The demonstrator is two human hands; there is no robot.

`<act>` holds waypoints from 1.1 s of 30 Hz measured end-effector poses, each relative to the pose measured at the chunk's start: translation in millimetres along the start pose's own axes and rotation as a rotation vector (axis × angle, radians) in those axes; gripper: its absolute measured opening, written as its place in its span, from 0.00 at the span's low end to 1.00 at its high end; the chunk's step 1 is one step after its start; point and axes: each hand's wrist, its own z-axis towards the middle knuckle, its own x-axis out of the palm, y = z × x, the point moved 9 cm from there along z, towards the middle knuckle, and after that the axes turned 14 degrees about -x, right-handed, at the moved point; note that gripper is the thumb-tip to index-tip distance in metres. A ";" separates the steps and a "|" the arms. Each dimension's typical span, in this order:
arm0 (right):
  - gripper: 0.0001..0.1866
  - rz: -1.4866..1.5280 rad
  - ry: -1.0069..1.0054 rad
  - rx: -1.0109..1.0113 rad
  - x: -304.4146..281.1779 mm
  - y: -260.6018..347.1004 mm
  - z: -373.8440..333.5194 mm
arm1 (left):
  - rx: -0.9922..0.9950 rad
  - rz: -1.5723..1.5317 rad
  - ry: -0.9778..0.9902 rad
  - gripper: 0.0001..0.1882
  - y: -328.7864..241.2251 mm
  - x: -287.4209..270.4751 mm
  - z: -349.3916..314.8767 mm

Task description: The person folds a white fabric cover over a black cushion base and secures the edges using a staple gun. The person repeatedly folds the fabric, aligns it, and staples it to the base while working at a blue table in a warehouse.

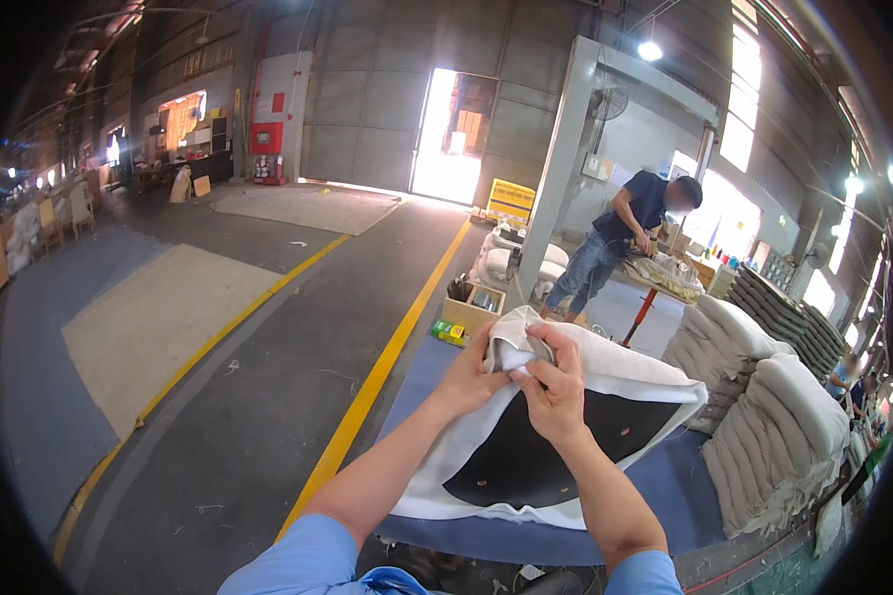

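Note:
In front of me an upholstered seat cushion lies underside up, with a black panel (551,456) framed by white padding (437,496). Small holes dot the panel. Beige cover fabric (625,355) wraps the far side. At the cushion's far left corner, my left hand (469,379) grips the folded fabric, thumb inward. My right hand (556,395) pinches the same corner from the other side, fingers curled over the cloth. White padding shows between the two hands. The fingertips partly hide the fold.
The cushion rests on a blue-covered table (665,496). Stacks of beige cushions (779,436) stand at the right, with dark green ones behind. An open box of tools (469,302) and a green-yellow packet (448,332) sit by the far left edge. Beyond, a person (625,233) works near a post.

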 end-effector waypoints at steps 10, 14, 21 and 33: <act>0.04 -0.151 0.164 -0.173 -7.7 26.3 -2.6 | -0.113 -0.297 0.274 0.47 -3.3 11.8 -16.1; 0.11 -0.052 0.258 -0.118 -14.1 16.3 3.4 | -0.083 -0.229 0.112 0.44 3.6 13.6 -7.0; 0.16 0.245 0.301 0.055 -26.3 -14.8 5.0 | 0.018 -0.183 -0.031 0.34 34.5 3.2 -2.2; 0.09 -0.031 -0.326 0.969 -296.4 -108.4 -325.0 | -0.139 -0.232 -0.416 0.27 79.3 -98.1 -21.5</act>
